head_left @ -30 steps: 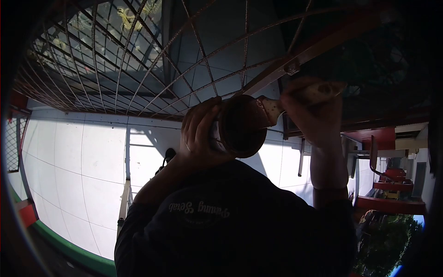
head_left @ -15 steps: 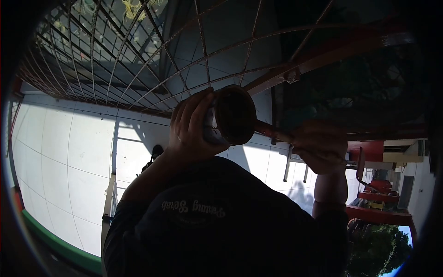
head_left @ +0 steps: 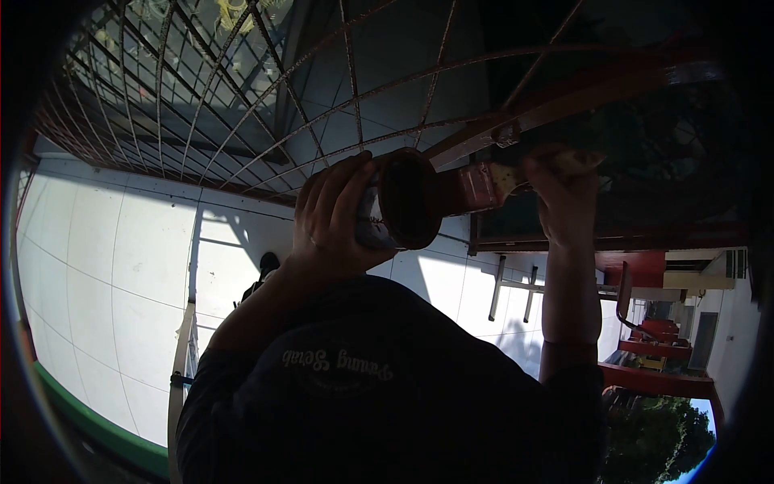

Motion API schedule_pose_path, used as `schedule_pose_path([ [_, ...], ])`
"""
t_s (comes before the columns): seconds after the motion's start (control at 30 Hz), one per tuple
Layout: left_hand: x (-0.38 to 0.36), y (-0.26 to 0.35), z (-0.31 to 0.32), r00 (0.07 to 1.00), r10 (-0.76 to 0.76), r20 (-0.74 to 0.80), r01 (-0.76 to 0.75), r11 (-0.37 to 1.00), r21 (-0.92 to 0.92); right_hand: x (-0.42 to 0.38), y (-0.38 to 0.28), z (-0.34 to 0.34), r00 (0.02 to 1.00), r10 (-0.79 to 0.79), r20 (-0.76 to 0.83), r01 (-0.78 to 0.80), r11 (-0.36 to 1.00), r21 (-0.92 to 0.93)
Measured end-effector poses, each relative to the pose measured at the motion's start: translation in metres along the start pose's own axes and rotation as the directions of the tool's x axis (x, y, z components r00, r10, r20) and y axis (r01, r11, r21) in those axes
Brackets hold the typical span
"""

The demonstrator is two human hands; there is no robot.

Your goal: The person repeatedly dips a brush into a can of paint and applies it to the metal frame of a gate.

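My left hand is wrapped around a can with a dark, brownish rim, its open mouth tilted toward the right. In my right hand is a paintbrush, gripped by its pale handle and turned flat side to view. Its dark bristles overlap the right edge of the can's mouth. Both hands are in shade, close in front of a metal grille of thin, rough bars. The brown frame bar of the grille runs just above the brush.
White floor tiles lie sunlit on the left, with a green edge below. A pale upright pole stands beside my left arm. Red furniture and a tree show at the right.
My right hand has moved up, and the brush has turned to show its broad side, with its ferrule now visible outside the can. My left hand still holds the can.
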State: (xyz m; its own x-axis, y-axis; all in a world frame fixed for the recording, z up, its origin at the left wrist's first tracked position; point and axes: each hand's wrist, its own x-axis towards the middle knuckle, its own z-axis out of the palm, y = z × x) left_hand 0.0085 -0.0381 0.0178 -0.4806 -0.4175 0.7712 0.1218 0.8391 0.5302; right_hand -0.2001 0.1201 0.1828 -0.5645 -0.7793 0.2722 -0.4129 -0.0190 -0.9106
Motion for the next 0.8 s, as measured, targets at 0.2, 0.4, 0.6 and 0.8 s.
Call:
schedule_pose_path([
  [0.2, -0.002, 0.001, -0.002, 1.000, 0.027, -0.004, -0.027, 0.999, 0.038, 0.015, -0.001, 0.003, 0.975, 0.214, 0.052, -0.202, 0.963, -0.179],
  [0.4, -0.004, -0.001, -0.004, 0.999, 0.047, -0.024, -0.046, 0.998, 0.048, 0.010, 0.002, -0.005, 0.964, 0.263, -0.024, -0.264, 0.958, -0.109],
  [0.6, -0.003, -0.002, -0.006, 0.997, 0.060, -0.040, -0.059, 0.998, 0.026, 0.000, 0.011, -0.029, 0.954, 0.284, -0.100, -0.278, 0.958, 0.072],
  [0.8, 0.002, -0.002, -0.006, 0.999, 0.033, -0.038, -0.033, 0.999, 0.005, -0.024, 0.044, -0.044, 0.917, 0.319, -0.240, -0.106, 0.774, 0.624],
])
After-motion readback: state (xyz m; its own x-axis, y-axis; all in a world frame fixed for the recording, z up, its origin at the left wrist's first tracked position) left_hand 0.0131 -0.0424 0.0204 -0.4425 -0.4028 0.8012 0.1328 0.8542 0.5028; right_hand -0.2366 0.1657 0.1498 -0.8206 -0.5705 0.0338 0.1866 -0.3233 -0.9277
